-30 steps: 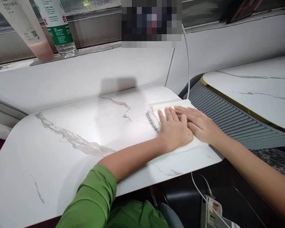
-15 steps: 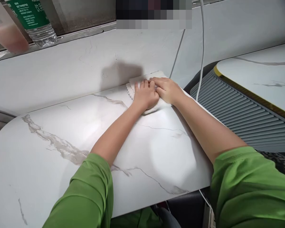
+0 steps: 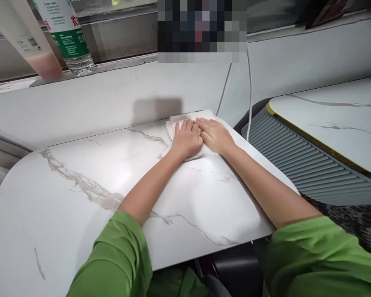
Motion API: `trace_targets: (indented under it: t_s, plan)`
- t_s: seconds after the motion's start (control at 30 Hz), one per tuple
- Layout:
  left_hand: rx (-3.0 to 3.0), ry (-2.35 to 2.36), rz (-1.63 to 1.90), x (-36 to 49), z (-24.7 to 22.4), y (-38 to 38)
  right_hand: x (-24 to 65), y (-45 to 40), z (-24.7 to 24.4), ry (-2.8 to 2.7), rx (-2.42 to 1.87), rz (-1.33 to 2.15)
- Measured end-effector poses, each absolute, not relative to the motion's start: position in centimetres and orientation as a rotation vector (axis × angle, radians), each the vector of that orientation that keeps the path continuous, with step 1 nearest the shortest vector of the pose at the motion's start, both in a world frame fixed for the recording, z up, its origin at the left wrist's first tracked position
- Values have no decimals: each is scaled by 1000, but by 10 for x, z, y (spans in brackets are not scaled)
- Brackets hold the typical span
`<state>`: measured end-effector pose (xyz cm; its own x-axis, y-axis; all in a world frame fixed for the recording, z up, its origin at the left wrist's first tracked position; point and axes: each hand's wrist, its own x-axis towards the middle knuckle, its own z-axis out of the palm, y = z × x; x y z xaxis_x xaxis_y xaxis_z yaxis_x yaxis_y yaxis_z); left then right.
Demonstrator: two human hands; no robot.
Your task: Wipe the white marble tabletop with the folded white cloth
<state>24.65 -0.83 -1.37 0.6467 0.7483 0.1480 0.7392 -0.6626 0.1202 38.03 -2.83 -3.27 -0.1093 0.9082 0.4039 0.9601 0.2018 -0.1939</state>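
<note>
A pale cloth [image 3: 206,114] with a scalloped edge lies at the far right corner of the white marbled table [image 3: 105,243], close to the wall. Flat on its left part is my left hand [image 3: 187,139], fingers slightly spread and pointing away from me. My right hand [image 3: 215,135] rests beside it on the cloth, its fingers stretched out toward the left and its fingertips close to my left hand. Both palms press down from above, hiding the middle of the cloth.
A water bottle [image 3: 69,41] and a bottle with pink contents [image 3: 45,62] stand on the ledge at the upper left. A white cable [image 3: 250,95] hangs by the wall. Another marbled table [image 3: 343,119] with a ribbed grey side is at the right.
The view has tilted upward, so the table, bottles and hands appear lower in the picture. Both hands are still on the cloth at the table's far corner.
</note>
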Motion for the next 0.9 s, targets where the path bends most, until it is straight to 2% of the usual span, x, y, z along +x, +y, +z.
trace_targets:
  t_s: [0.37, 0.5, 0.7, 0.9]
  plan:
    - [2950, 1079, 302, 151, -6, -167, 290, -202, -19, -2169, -1725, -210]
    - [2981, 946, 326, 118, -3, -201, 260, -240, -17, -2189, -1718, -228]
    - [2922, 965, 310, 106, -4, -189, 250, -225, -19, -2188, -1708, -200]
    - [2822, 1109, 281, 110, -6, -120, 251, -143, -27, -2142, -1715, -167]
